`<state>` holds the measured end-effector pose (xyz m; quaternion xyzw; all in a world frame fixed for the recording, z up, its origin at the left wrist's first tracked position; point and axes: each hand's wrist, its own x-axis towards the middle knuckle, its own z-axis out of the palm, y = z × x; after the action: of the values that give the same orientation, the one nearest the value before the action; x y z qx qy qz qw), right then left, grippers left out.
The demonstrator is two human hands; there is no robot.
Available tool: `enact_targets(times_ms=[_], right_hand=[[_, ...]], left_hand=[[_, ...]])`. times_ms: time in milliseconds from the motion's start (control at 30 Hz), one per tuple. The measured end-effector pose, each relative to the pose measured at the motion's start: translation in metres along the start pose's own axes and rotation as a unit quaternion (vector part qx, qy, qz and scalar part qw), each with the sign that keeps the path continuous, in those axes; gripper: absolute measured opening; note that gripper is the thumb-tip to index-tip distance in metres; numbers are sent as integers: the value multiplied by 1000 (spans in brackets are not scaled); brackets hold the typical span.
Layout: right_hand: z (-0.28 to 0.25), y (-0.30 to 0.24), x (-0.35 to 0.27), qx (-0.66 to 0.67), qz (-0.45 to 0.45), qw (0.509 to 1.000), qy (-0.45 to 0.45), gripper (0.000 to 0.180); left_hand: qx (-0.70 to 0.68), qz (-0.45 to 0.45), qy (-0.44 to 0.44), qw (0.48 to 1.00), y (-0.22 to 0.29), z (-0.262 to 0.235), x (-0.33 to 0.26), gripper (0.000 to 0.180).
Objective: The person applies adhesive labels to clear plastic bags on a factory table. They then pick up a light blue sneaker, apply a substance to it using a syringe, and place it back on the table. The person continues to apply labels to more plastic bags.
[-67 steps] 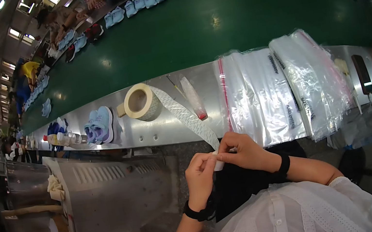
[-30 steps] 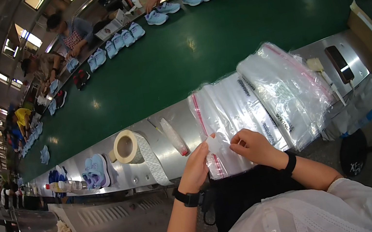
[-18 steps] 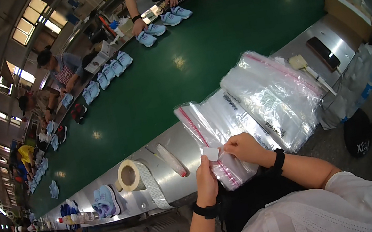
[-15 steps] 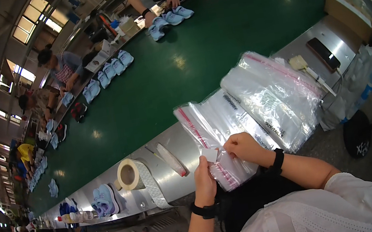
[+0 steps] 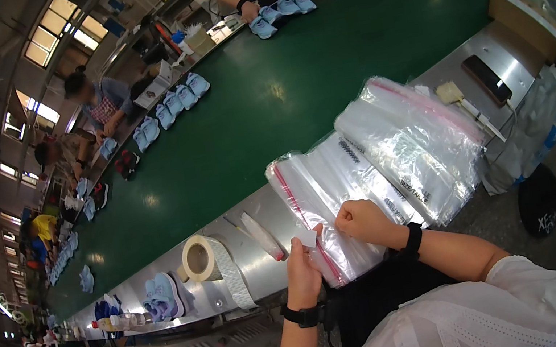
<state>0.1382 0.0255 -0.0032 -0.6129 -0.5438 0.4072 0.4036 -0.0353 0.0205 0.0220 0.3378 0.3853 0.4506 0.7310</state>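
At the lower centre of the frame, your left hand [image 5: 303,279] is closed in a pinch on a small white square [image 5: 308,238], flat and matt, which sits at its fingertips. Just right of it, your right hand [image 5: 369,223] has its fingertips drawn together over the clear plastic bags [image 5: 325,191]; you show no visible gap there, and whether film is caught between them cannot be told. The bags lie just beyond and between your hands, glossy, thin, wrinkled, with a pink-red strip along the left edge. They rest on the brushed-metal table [image 5: 262,279]. Left of centre stands a round cream tape roll [image 5: 198,259], its patterned strip trailing. Beyond, a smooth green surface [image 5: 216,154] carries pale-blue shoes [image 5: 186,96] along its far edge.
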Motion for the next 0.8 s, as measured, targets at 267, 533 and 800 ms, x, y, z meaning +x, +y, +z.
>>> enact_targets(times_ms=[267,533,800], right_hand=[[-4,-13,-3,80,18,997,11,21],[-3,16,9,188,67,980,28,18],[-18,3,-1,165,53,984,29,19]], left_hand=[[-2,-8,-35,999,-5,7,3,49],[-45,-7,-20,999,-15,14,10,49],[219,37,150,963,14,-23,-8,39]])
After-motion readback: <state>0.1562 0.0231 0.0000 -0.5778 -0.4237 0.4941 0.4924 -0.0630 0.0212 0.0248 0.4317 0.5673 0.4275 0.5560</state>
